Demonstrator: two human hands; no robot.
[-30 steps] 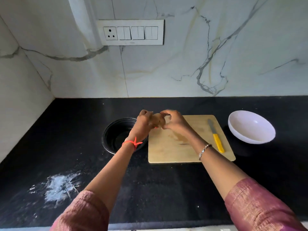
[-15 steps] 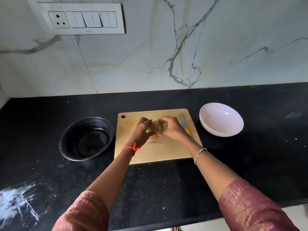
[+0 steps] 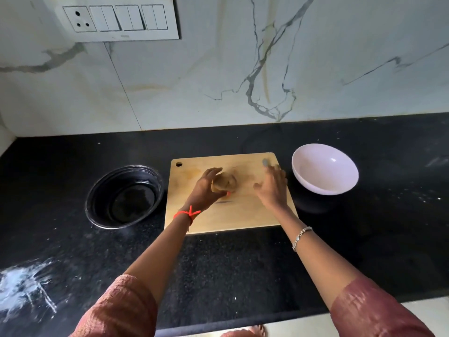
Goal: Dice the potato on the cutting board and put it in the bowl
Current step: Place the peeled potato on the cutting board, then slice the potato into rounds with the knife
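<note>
Two hands work over a wooden cutting board (image 3: 218, 218) that lies at the centre of the frame on a black speckled table (image 3: 243, 271). The left hand (image 3: 206, 189), with a red thread (image 3: 187, 213) at its wrist, grips a brown potato (image 3: 225, 182) in the upper middle of the board; its fingers curl round the left side of the potato, and whether the potato touches the wood cannot be told. The right hand (image 3: 273, 188), with a bracelet (image 3: 301, 237) on its wrist, is blurred over the right side of the board, apart from the potato, its fingers loosely stretched and holding nothing that can be seen. Just beyond its fingertips the grey tip of a knife (image 3: 265, 162) shows near the upper right corner of the board; the rest is hidden under the hand. A white bowl (image 3: 325, 176) sits on the table just right of the board. A black bowl (image 3: 124, 197) sits just left of it. White powder (image 3: 21, 288) smears the table at lower left, and a switch panel (image 3: 116, 19) hangs on the marble wall at upper left.
</note>
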